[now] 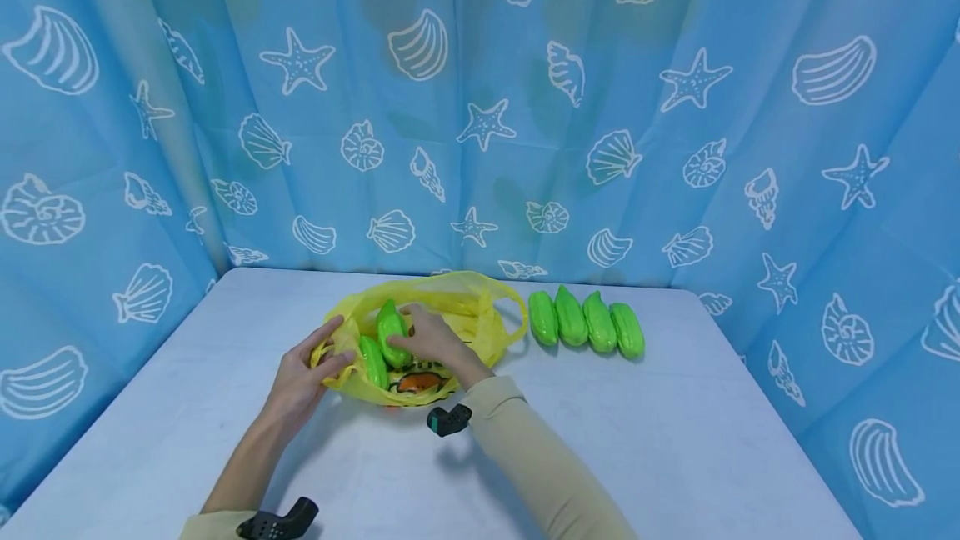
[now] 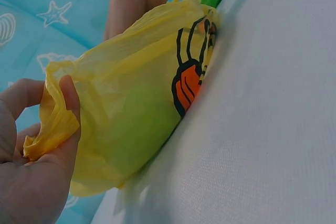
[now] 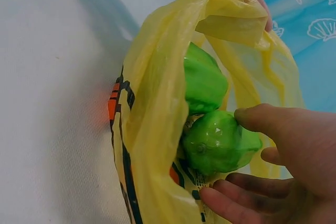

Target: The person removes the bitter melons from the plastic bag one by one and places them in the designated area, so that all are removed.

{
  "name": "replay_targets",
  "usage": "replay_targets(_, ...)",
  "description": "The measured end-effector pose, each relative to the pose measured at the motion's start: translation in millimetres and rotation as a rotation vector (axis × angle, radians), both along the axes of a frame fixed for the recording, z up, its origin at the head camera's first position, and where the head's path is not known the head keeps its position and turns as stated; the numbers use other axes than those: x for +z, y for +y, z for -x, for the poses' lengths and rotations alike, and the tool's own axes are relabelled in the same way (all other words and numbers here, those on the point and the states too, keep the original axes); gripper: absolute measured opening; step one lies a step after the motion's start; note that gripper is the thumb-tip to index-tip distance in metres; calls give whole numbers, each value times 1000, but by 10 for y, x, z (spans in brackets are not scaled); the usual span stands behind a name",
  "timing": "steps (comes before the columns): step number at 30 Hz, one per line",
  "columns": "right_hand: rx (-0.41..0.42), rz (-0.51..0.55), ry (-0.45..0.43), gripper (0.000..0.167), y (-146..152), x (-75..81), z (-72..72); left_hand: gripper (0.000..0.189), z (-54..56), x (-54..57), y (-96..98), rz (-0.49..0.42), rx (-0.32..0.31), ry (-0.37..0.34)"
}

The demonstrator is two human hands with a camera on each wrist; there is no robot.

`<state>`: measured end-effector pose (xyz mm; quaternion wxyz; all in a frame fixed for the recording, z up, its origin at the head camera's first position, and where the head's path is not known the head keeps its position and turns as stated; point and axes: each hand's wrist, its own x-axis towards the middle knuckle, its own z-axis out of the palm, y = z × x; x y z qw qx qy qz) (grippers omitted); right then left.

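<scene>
A thin yellow plastic bag [image 1: 491, 336] with a black and orange print lies on the table with its mouth spread. My left hand [image 1: 296, 382] pinches the bag's left rim between thumb and fingers. Inside it are two glossy green elongated fruits with ridges, one [image 1: 372, 362] near the left wall and a second fruit [image 3: 212, 148] against it. My right hand [image 3: 283, 161] reaches into the mouth, its thumb touching the second fruit and its other fingers spread loosely below. From the left wrist view, the fruit shows only as green through the plastic.
Several more green fruits [image 1: 572, 319] stand in a row just right of the bag, near the table's back edge. The white table [image 1: 405, 473] meets a blue curtain [image 1: 480, 182] with shell and starfish prints at the back and sides.
</scene>
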<state>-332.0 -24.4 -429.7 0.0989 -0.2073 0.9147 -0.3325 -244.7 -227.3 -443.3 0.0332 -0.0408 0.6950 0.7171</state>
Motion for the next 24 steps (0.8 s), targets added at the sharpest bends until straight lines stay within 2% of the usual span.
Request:
replay_targets(8,3,66,-64,68,-6,-29,-5,79,-7,20,13,4,5,-6)
replay_targets(24,-47,140,-119,63,3,-32,-11,79,-4,8,18,-6,9,3)
